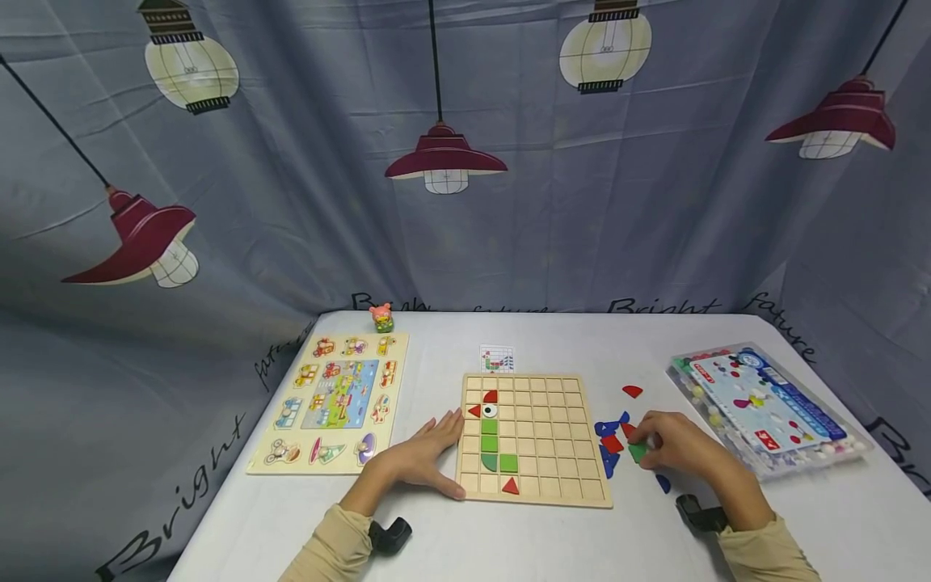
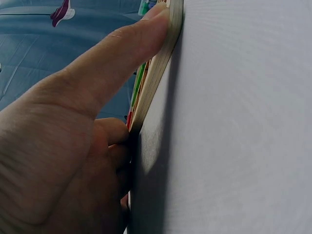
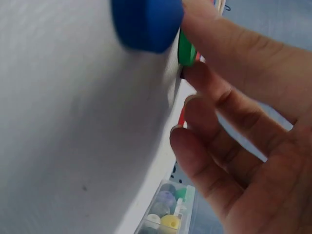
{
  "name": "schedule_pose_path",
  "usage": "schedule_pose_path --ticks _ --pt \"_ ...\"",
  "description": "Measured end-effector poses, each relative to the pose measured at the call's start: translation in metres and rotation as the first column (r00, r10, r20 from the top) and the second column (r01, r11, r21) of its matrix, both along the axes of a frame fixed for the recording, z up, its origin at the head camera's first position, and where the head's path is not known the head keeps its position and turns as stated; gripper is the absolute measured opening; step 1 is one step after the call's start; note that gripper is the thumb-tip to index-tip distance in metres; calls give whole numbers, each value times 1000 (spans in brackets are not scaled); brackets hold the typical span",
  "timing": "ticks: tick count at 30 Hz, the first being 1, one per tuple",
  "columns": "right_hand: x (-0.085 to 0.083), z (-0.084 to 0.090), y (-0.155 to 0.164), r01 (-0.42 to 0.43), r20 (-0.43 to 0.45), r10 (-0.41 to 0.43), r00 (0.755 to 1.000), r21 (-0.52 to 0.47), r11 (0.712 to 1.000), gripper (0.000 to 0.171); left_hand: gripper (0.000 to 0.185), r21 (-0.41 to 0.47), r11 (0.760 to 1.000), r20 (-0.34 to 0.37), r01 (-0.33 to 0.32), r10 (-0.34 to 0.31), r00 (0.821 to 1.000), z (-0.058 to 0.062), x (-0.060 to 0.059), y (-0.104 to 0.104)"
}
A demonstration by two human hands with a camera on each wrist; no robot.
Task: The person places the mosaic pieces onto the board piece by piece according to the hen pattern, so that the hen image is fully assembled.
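A wooden grid board [image 1: 553, 444] lies on the white table. On its left columns sit green pieces [image 1: 490, 443], red pieces [image 1: 511, 486] and a white eye tile [image 1: 490, 411]. My left hand [image 1: 429, 454] lies flat on the table, its straight fingers against the board's left edge [image 2: 158, 73]; the thumb [image 2: 122, 53] presses along that edge. To the right of the board, my right hand [image 1: 672, 444] pinches a green piece [image 1: 638, 453] [image 3: 185, 48] between thumb and forefinger, low over a small heap of blue pieces [image 1: 607, 428] and red pieces [image 1: 612, 444]. A blue piece [image 3: 146, 22] lies close by.
A picture peg puzzle [image 1: 330, 404] lies at the left, with a small pig toy [image 1: 381, 318] behind it. A pattern card [image 1: 497, 358] sits behind the board. A clear plastic box [image 1: 764, 408] of beads stands at the right. Single red [image 1: 632, 391] and blue [image 1: 663, 483] pieces lie loose.
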State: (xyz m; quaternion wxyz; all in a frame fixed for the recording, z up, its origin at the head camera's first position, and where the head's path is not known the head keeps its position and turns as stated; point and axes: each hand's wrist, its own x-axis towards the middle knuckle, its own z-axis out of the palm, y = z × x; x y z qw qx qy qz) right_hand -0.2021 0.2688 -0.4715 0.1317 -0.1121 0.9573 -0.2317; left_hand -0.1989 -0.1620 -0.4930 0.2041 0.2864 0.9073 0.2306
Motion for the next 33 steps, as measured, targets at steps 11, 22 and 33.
schedule_pose_path --ticks 11,22,33 --pt "0 -2 5 4 20 -3 1000 -46 999 24 121 -6 1000 0 -2 2 1000 0 0 0" --pt "1 -1 8 22 46 -21 999 -31 999 26 121 -10 1000 1 -2 2 1000 1 0 1" --pt "2 1 7 -8 -13 7 1000 -46 999 27 121 9 1000 10 -4 4 1000 1 0 0"
